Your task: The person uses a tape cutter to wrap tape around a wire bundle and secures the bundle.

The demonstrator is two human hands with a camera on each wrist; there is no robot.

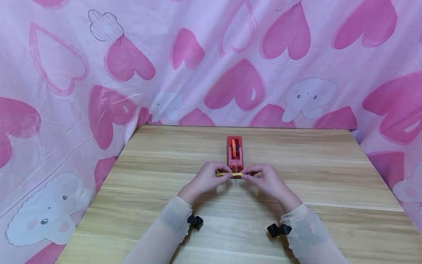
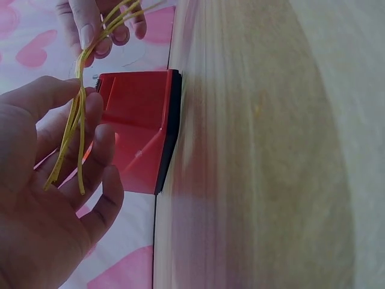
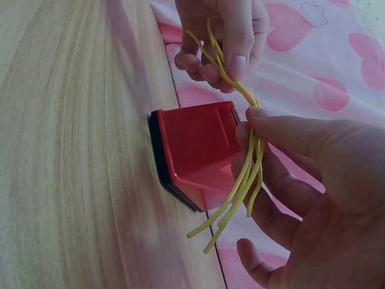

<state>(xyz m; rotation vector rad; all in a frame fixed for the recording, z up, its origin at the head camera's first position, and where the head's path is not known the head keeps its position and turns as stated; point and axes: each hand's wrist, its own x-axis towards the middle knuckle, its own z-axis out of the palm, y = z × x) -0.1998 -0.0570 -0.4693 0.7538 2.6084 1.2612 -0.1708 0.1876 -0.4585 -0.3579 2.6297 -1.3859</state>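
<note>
Between both hands stretches a small bundle of thin yellow cords [image 1: 237,175]. My left hand [image 1: 207,178] pinches one side with thumb and index finger, and loose cord ends [image 2: 82,162] hang over its other fingers. The right hand [image 1: 267,182] pinches the other side the same way, with several cord ends [image 3: 234,201] dangling below in the right wrist view. Just behind the cords stands a red tape dispenser [image 1: 234,138] with an orange roll [image 1: 233,147] inside. Its toothed cutting edge [image 3: 236,114] is close to the fingertips; contact cannot be told.
Everything is over a wooden table [image 1: 165,154]. A pink curtain [image 1: 201,84] with hearts hangs behind the table and along its sides. Small black camera mounts [image 1: 195,221] sit on both wrists, over light sleeves [image 1: 161,231].
</note>
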